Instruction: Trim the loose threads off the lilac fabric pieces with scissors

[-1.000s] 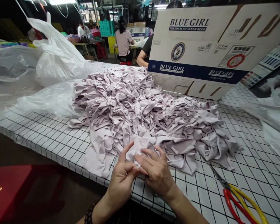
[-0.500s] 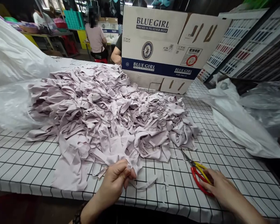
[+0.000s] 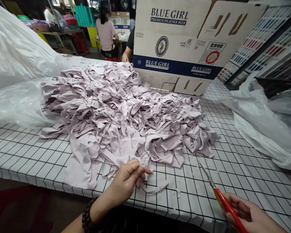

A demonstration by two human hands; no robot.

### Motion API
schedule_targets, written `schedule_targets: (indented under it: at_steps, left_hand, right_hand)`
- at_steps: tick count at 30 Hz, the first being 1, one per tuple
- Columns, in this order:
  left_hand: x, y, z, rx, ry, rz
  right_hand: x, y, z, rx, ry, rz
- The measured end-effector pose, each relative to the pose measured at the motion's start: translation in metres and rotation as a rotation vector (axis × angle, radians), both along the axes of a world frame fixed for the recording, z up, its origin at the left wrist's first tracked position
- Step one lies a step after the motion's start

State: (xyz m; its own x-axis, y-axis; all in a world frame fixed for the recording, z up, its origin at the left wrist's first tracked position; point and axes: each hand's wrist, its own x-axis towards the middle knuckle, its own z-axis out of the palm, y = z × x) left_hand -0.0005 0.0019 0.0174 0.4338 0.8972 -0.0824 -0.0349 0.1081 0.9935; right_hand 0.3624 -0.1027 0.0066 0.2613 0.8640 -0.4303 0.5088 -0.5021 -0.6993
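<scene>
A big heap of pale lilac fabric pieces (image 3: 121, 110) lies on a white table with a black grid (image 3: 232, 174). My left hand (image 3: 128, 179) is closed in a pinch on the edge of one lilac piece at the heap's near side. A loose lilac strip (image 3: 157, 188) trails on the table just right of it. My right hand (image 3: 249, 215), at the lower right, is closed round the red and yellow handles of a pair of scissors (image 3: 220, 197). The blades point up and left toward the heap, apart from the cloth.
A large "Blue Girl" cardboard box (image 3: 184, 42) stands behind the heap. White plastic bags lie at the left (image 3: 21, 61) and at the right (image 3: 264, 129). People sit at tables in the background (image 3: 106, 32).
My right hand left the cloth, took hold of the scissors on the table and has lifted them. My left hand keeps its pinch on the fabric piece.
</scene>
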Motion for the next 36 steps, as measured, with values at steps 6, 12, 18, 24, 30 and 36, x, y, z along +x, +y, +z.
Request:
schedule_targets:
  at_steps: [6,12,18,24,30,36]
  left_hand:
    - [0.000,0.000,0.008,0.065,0.034,-0.039]
    - [-0.007,-0.002,0.009,0.137,0.061,-0.021]
    - [-0.009,0.000,0.003,0.127,0.069,-0.016]
    - [-0.007,0.001,0.001,0.098,0.056,-0.034]
    - [-0.005,0.001,0.004,-0.013,0.017,-0.052]
    - [-0.005,0.002,0.005,-0.080,0.001,-0.048]
  right_hand:
    - [-0.105,0.034,0.039,0.067,0.379,0.281]
    - [-0.145,0.069,0.050,0.339,-0.224,0.590]
    - [-0.148,0.074,0.049,0.462,-0.433,0.719]
    - [-0.151,0.077,0.051,0.470,-0.441,0.725]
    - [-0.151,0.079,0.054,0.472,-0.422,0.744]
    - [-0.152,0.083,0.059,0.462,-0.421,0.776]
